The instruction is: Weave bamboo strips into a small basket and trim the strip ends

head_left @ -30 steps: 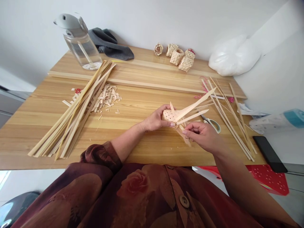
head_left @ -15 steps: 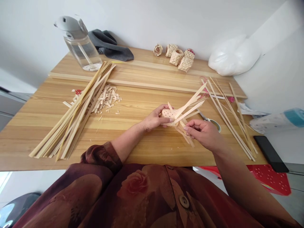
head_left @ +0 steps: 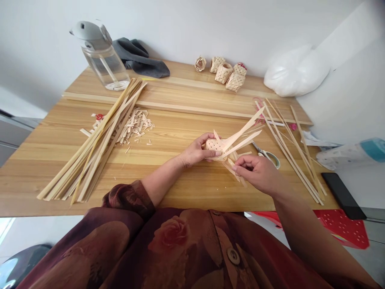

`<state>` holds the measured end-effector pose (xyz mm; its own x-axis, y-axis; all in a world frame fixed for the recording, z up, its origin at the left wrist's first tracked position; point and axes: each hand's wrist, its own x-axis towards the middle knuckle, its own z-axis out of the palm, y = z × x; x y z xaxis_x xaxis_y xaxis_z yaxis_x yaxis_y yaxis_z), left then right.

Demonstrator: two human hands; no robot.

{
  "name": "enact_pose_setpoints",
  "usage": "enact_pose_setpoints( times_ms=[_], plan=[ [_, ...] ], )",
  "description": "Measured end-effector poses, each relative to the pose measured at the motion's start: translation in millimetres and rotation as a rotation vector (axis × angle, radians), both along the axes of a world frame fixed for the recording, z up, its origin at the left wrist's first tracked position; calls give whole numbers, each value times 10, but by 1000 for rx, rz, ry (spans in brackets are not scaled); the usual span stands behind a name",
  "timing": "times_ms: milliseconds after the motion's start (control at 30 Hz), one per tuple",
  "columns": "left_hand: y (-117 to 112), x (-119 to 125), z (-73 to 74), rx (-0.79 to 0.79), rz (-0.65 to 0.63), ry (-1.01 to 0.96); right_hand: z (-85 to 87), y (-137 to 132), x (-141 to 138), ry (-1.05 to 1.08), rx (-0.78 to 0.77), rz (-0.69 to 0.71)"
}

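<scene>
Left hand [head_left: 195,152] closed round woven bamboo piece [head_left: 214,147], piece sitting in its fingers, loose bamboo strips [head_left: 243,132] fanning out past them. Right hand [head_left: 255,173] curled just below left fingertips, its fingertips [head_left: 236,168] pinched together at strip ends; cannot tell if gripping one. Scissors [head_left: 266,154] lie just beyond right knuckles. I'd keep left fingers snug on woven bamboo piece and work single strip with right fingertips, so weave stays tight.
</scene>
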<state>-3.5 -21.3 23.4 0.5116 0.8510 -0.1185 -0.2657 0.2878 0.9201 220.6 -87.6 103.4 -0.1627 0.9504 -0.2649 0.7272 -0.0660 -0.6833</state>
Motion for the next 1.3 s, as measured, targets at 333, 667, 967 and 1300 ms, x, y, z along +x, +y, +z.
enact_pose_setpoints(
  times_ms=[333, 667, 967, 1300],
  plan=[
    [-9, 16, 15, 7, 5, -62, 33, -33, 3, -75, 15, 62],
    [8, 22, -1, 76, 16, -105, -30, -40, 8, -65, 17, 72],
    [-2, 20, -14, 15, 13, -41, 17, -33, -8, -64, 21, 67],
    [-26, 27, -13, -83, 33, 5, 41, -3, 4, -118, 37, 9]
  ],
)
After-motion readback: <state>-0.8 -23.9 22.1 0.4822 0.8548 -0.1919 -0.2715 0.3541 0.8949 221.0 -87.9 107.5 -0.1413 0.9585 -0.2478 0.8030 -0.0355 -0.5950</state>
